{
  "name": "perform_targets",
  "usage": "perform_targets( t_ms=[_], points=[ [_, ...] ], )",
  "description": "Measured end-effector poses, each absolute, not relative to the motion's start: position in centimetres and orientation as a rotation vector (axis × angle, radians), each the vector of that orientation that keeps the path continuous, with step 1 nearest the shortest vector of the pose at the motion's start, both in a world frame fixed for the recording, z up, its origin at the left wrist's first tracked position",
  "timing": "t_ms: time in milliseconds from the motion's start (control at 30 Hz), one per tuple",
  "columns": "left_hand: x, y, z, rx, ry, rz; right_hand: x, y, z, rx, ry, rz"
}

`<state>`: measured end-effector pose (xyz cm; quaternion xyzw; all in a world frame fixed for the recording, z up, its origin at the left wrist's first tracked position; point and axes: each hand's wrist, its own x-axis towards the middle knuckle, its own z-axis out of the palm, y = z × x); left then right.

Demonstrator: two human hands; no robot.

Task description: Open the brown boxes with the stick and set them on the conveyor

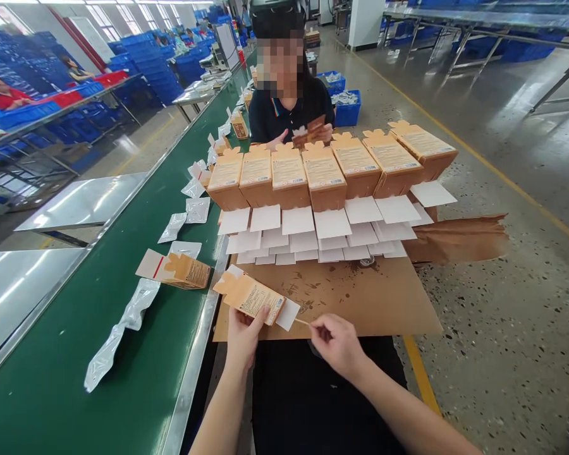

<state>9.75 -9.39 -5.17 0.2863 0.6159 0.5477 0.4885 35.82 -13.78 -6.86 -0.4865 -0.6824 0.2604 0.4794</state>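
Observation:
My left hand (245,332) is closed around a small orange-tan carton (253,298), held tilted over the near left of the cardboard-topped table. Its scalloped flap points up and left, and a white flap (288,314) sticks out at its lower right end. My right hand (339,344) pinches a thin tan stick-like piece (302,322), whose far tip reaches the white flap. Whether that tip touches the flap I cannot tell. Beside my left hand, another carton (189,272) lies on the green conveyor belt, its white flap marked with a red strip.
Stacked cartons (325,174) with white flaps hanging out stand across the table (360,297). Silver pouches (140,303) lie along the conveyor belt (137,354). Opposite, a co-worker (291,117) handles a carton. Brown paper (459,239) juts past the table's right edge.

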Motion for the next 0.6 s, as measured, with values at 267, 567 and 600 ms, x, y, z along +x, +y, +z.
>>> perform_targets(
  t_ms=[267,567,600],
  points=[
    [11.6,-10.1,-5.0,0.830,1.560,1.373,36.1,-12.3,-7.7,-1.232,-1.623,0.579],
    [13.8,-11.9,-6.7,1.229,1.825,1.420,39.4,-14.2,-7.2,-1.343,-1.389,0.549],
    [13.9,-12.0,-6.8,1.255,1.853,1.423,39.6,-14.4,-7.1,-1.348,-1.376,0.551]
  ],
)
